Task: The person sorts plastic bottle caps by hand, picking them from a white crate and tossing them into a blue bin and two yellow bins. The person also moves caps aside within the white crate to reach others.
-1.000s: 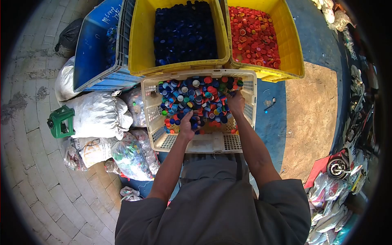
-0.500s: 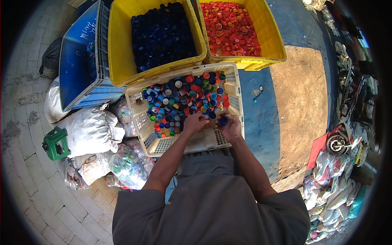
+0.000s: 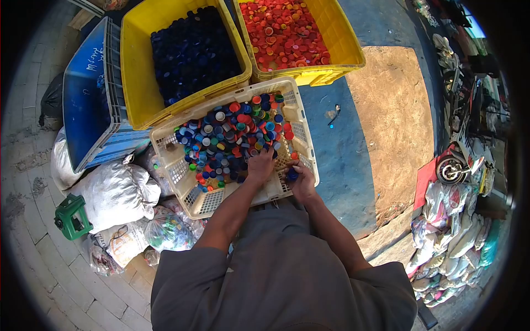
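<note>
A white plastic crate [image 3: 270, 191] sits in front of me, holding a pile of mixed bottle caps [image 3: 221, 144] in blue, red, white and green. My left hand [image 3: 259, 166] is at the pile's right side, fingers bent down and together among the caps; what they grip, if anything, is hidden. Near the crate's front right corner, my right hand [image 3: 303, 183] is closed around a dark blue bottle cap [image 3: 291, 174]. A small orange cap [image 3: 294, 155] shows just beyond its fingers.
Behind the crate stand a yellow bin [image 3: 135, 83] of dark blue caps and another yellow bin [image 3: 345, 47] of red caps. A blue bin [image 3: 83, 105] is at the left, above stuffed sacks [image 3: 118, 190] and a green jerrycan [image 3: 73, 217]. More bags [image 3: 447, 243] lie at right.
The view has shifted, so crate and bins appear further left. My left hand has moved further into the caps, away from my right hand, which keeps its dark blue cap.
</note>
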Demonstrator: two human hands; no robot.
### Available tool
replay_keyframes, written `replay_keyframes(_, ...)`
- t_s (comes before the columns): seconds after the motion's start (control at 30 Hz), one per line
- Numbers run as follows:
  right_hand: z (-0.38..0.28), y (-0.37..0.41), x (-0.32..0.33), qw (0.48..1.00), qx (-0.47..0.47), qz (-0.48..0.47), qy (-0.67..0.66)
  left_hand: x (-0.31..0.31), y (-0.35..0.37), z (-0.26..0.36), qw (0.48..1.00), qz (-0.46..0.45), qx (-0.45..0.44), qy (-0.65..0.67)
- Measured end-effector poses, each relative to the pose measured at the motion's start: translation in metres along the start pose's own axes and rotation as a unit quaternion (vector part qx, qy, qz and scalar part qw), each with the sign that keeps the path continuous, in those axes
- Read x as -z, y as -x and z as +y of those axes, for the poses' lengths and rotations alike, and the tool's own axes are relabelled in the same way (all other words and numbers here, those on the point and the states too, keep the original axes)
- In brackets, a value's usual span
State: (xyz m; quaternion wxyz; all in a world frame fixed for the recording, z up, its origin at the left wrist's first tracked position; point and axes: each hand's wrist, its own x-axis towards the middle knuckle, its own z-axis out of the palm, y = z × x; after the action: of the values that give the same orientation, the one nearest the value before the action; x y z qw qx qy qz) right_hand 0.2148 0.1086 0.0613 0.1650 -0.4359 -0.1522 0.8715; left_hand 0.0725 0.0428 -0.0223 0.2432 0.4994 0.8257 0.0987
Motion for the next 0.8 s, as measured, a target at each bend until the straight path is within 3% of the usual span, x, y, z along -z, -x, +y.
replay_keyframes(0.07,-0.003,0.0,-0.001,1.0,0.004,0.002,0.0,-0.002,-0.002,-0.001,1.0,0.008,-0.008,-0.002)
replay_keyframes(0.17,-0.006,-0.005,0.001,1.0,0.011,-0.013,-0.013,-0.016,-0.006,-0.013,0.984,0.042,0.075,0.158)
replay_keyframes(0.2,-0.007,-0.007,-0.001,1.0,0.015,-0.004,-0.017,-0.006,-0.006,-0.014,0.946,0.005,0.114,0.304)
replay_keyframes(0.27,-0.01,-0.011,-0.008,0.999,0.021,0.012,-0.025,0.029,-0.004,-0.013,0.799,-0.062,0.181,0.571)
replay_keyframes(0.37,-0.012,-0.017,-0.024,0.998,0.002,-0.004,-0.064,0.065,0.009,-0.023,0.47,-0.062,0.244,0.846)
replay_keyframes(0.5,-0.009,-0.03,-0.048,0.995,-0.04,-0.038,-0.087,0.098,0.021,-0.028,0.354,0.024,0.198,0.914)
replay_keyframes(0.63,-0.002,-0.036,-0.073,0.995,-0.049,-0.059,-0.07,0.095,0.027,-0.035,0.311,0.083,0.205,0.924)
replay_keyframes(0.8,0.006,-0.055,-0.085,0.997,-0.066,-0.01,-0.038,0.097,0.026,-0.04,0.251,0.109,0.261,0.926)
